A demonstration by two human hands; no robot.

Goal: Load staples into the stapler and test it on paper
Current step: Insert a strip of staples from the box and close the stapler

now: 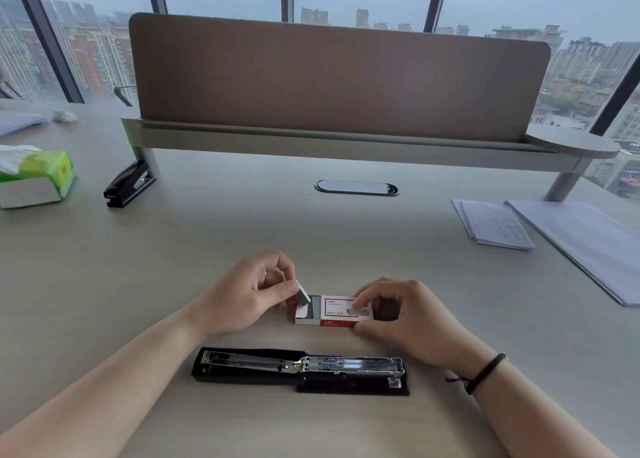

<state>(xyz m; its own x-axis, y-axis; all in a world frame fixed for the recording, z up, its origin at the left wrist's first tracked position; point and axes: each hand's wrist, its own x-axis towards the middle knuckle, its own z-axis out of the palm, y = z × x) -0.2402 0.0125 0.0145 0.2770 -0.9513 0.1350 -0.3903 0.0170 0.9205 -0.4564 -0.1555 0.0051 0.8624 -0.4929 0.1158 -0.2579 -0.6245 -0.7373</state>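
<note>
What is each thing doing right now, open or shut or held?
Near stapler: folded open flat, channel showing.
Staple box: tray slid open, held by right hand.
Staple strip: pinched by left hand.
Far stapler: shut.
Tissue box: open, tissue sticking out.

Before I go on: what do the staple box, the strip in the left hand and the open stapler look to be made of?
Staple box: thin printed card, matte red and white, folded flap. Strip pinched by the left hand: likely metal, grey with a dull sheen. Stapler: black body, probably plastic; shiny metal channel that reflects light.
</note>
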